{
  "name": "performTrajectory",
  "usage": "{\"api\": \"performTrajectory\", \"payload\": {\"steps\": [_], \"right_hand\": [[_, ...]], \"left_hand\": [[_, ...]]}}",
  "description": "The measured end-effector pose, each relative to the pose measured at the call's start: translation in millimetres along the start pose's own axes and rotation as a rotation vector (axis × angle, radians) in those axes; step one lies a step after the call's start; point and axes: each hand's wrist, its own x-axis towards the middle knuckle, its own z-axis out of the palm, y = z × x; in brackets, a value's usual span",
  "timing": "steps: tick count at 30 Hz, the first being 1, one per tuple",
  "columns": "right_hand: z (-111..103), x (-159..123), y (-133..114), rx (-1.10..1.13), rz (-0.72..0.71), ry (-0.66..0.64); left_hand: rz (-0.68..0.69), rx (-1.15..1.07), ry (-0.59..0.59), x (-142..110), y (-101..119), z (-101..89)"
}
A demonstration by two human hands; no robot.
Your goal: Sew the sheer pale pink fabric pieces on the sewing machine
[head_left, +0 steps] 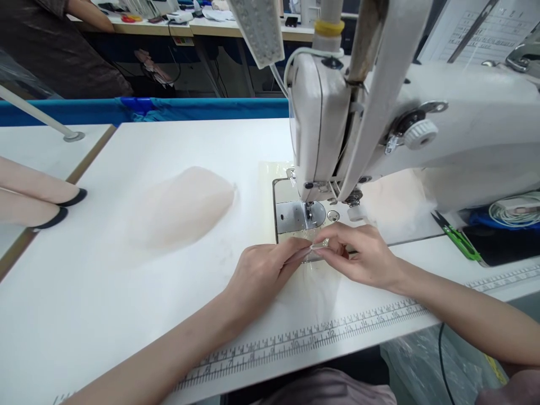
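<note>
The left hand (261, 273) and right hand (365, 256) pinch a bit of thin, pale cloth (298, 256).
Both have finger and thumb closed on it. It is by the near end of the shiny metal plate (290, 217), and the white sewing machine (307, 121) stands over that.

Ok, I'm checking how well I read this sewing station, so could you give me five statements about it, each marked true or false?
1. The left hand and right hand both pinch a small piece of pale fabric. True.
2. Green-handled scissors lie to the right of the right hand. True.
3. The left hand holds the green-handled scissors. False: they lie apart from both hands.
4. A printed measuring scale runs along the near edge of the table. True.
5. The right hand lies flat on the measuring scale. False: it is at the piece of pale fabric, beyond the scale.
</note>
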Motion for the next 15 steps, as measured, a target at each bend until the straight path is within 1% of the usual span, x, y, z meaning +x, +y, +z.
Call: {"api": "performTrajectory", "payload": {"steps": [6, 12, 15], "right_hand": [[0.8, 0.2, 1.5, 0.021, 0.014, 0.011], [1.3, 0.8, 0.7, 0.036, 0.042, -0.030], [1.2, 1.4, 0.1, 0.056, 0.059, -0.019]], "left_hand": [[-0.051, -0.029, -0.037, 0.2, 1.4, -1.1], [-0.031, -0.038, -0.010, 0.3, 2.6, -1.4], [-0.026, -0.049, -0.003, 0.7, 3.4, -1.5]]}}
